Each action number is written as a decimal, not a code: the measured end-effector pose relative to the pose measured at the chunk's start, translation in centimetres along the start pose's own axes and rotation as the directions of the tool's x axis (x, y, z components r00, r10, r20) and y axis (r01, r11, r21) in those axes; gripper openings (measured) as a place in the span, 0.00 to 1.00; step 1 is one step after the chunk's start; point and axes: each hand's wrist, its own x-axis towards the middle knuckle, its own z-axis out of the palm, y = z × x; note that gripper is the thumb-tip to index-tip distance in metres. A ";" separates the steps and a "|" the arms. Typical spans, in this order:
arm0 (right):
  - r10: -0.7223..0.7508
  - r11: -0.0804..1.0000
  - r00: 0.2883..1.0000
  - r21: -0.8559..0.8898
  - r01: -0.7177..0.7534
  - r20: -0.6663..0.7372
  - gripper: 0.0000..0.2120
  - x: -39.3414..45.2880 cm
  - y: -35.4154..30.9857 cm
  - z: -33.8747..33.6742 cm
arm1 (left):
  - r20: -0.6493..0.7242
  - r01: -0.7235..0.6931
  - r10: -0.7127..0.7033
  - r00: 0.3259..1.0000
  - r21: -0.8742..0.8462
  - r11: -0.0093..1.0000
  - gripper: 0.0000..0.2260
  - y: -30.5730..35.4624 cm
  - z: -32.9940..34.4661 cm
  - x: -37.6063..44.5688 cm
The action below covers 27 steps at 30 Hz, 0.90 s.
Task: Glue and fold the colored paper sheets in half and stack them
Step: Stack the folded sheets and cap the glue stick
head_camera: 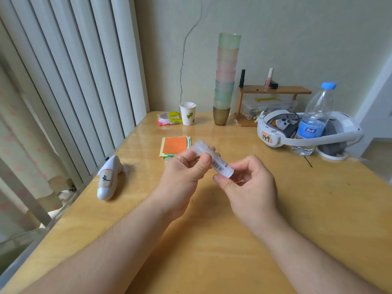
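Observation:
A white glue stick (218,161) with a barcode is held tilted above the middle of the wooden table (212,240). My left hand (182,177) grips its upper, cap end between thumb and fingers. My right hand (250,183) pinches its lower end. Behind the hands lies a small stack of colored paper sheets (175,145), orange on top with green and yellow edges showing. The near edge of the stack is hidden by my left hand.
A white controller (109,177) lies at the left edge. At the back stand a paper cup (188,113), a tall stack of plastic cups (226,81) and a small wooden shelf (275,90). A white headset (307,132) and water bottle (316,117) sit right.

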 end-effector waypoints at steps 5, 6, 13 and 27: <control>-0.055 0.998 0.995 0.043 0.052 0.086 0.21 0.0 0.6 -0.1 | -0.005 0.011 -0.011 1.000 0.010 1.000 0.16 -0.1 -0.4 0.2; 0.023 0.995 0.989 0.093 -0.036 0.145 0.23 0.0 0.6 0.0 | -0.009 0.007 -0.007 1.000 0.006 1.000 0.16 -0.2 -0.5 0.3; 0.212 0.950 0.926 0.154 -0.270 0.314 0.29 -0.2 -0.5 0.1 | 0.015 -0.021 0.021 1.000 0.011 1.000 0.17 -0.4 -0.5 0.3; -0.027 0.998 1.000 -0.058 0.027 -0.003 0.19 0.1 1.3 0.1 | 0.032 -0.035 0.036 0.999 -0.017 0.999 0.17 -0.7 -0.2 0.3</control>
